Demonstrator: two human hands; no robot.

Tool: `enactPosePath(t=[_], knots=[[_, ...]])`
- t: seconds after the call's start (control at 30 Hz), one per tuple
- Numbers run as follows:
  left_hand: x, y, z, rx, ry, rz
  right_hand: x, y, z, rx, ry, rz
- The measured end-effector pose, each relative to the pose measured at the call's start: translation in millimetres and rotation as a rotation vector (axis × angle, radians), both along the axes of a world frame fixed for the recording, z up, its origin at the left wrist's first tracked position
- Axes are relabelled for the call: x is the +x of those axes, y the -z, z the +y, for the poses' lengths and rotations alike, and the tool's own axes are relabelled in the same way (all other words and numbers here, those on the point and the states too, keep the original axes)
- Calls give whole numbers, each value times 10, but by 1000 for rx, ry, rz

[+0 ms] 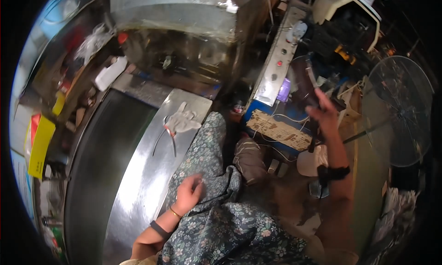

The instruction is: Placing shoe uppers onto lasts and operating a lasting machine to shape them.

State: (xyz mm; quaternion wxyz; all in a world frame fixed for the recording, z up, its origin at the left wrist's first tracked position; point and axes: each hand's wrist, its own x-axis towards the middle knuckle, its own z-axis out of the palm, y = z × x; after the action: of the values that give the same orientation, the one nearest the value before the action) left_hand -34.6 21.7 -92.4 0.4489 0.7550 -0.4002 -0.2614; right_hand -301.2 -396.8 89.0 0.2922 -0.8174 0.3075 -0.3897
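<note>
My left hand (188,194) rests on the dark floral cloth (202,145) over my lap, fingers curled in. Whether anything is inside them is hidden. My right hand (326,114) is raised at the right, slightly blurred, its thumb and fingers apart and nothing visible between them. Just beyond its fingertips is a dark brown, rounded thing (301,76) whose kind I cannot make out. On the shiny metal tabletop (138,173) to my left lie pliers (166,130) with thin, spread handles, their head against a crumpled grey cloth (184,118).
A long panel with buttons (280,63) runs away from me, a purple packet (284,90) on it. Below it is a worn board (279,129) with a white cable. A round wire-caged fan (398,111) stands at the right. A yellow box (42,145) is at far left.
</note>
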Motion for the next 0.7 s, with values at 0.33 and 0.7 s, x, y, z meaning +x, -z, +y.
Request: enactPosePath(t=[0.33,0.7], knots=[[-98,-152,-179,-54,-14,-239,-833,-676,-1600,-49,728,334],[-111,-85,-164,-41,-36,-232,-612,-663,-1370,-28,671,575]])
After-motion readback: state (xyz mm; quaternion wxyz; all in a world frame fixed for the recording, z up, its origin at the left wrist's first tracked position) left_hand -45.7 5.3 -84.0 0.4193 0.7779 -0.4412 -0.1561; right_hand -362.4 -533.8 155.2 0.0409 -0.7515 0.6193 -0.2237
